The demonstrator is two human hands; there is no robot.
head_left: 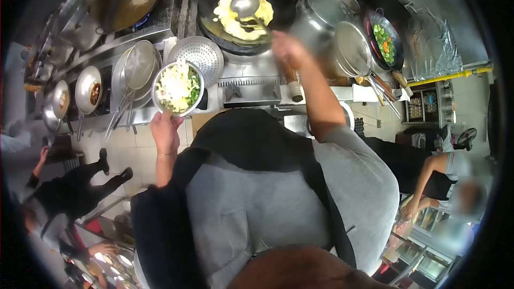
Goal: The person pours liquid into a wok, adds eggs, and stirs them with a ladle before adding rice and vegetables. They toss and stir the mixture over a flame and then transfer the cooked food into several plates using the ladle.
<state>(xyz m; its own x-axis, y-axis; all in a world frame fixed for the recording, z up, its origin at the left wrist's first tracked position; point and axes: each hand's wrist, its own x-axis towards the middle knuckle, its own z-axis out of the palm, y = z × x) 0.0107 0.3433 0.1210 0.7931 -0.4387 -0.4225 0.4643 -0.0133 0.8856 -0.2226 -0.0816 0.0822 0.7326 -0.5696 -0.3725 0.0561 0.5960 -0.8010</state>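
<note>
My left hand (167,131) grips the lower rim of a metal bowl (187,113), which is tilted beside the stove. Pale shredded pieces and chopped green vegetables (178,86) fill it. In my right hand (290,51) is the handle of a ladle (245,5). The ladle's round head rests over yellow egg (230,24) spread in a large black wok (281,2). The egg looks soft and partly set, and the ladle covers some of it.
A perforated skimmer (199,55) lies right behind the bowl. Strainers (140,64) and ladles line the left counter. On the right stand a large metal pot (317,21) and a pan of chopped vegetables (384,43). Flame burns under a left wok (120,13). Co-workers stand on both sides.
</note>
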